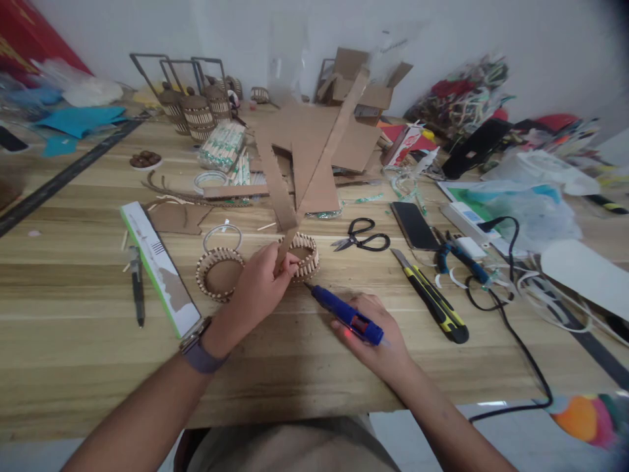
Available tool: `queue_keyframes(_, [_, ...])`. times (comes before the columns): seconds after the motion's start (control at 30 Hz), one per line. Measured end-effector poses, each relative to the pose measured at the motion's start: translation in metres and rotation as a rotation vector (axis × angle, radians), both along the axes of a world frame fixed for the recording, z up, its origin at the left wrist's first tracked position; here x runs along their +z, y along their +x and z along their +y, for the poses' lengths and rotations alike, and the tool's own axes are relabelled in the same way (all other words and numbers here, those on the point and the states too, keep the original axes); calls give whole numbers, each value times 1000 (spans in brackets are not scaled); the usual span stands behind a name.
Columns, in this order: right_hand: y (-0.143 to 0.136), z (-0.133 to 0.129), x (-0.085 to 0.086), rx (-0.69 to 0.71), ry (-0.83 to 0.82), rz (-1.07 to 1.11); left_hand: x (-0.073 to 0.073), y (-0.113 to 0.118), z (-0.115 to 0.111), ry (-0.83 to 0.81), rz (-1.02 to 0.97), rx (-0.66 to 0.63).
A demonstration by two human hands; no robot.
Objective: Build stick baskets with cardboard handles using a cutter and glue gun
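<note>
My left hand [269, 272] pinches a long, narrow cardboard strip [289, 237] that rises toward the back. Its fingers are at the near left rim of a round, stick-walled basket [309, 252]. A second round basket [204, 265] of the same make stands just left of that hand, partly covered by it. My right hand [376, 334] is closed round a blue hot glue pen [344, 311] with a small red light. The pen's dark tip [307, 284] points at the lower side of the right basket; whether it touches cannot be told.
Black-handled scissors [361, 237], a phone [413, 225] and a yellow-black box cutter [432, 298] lie to the right, near cables. On the left are a long white-green box [160, 269] and a pen [137, 288]. Cardboard sheets [314, 157] and handled lanterns [196, 118] stand behind.
</note>
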State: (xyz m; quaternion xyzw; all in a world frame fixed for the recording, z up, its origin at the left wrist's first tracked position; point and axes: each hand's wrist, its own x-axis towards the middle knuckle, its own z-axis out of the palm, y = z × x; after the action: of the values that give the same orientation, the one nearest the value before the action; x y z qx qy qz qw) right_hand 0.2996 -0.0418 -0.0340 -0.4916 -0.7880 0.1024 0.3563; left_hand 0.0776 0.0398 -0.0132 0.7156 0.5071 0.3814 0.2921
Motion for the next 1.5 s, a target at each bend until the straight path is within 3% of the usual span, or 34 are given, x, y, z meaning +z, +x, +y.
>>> queue_keyframes(1.5, [-5, 2, 1, -89, -26, -21, 1, -2, 0, -19, 15, -13])
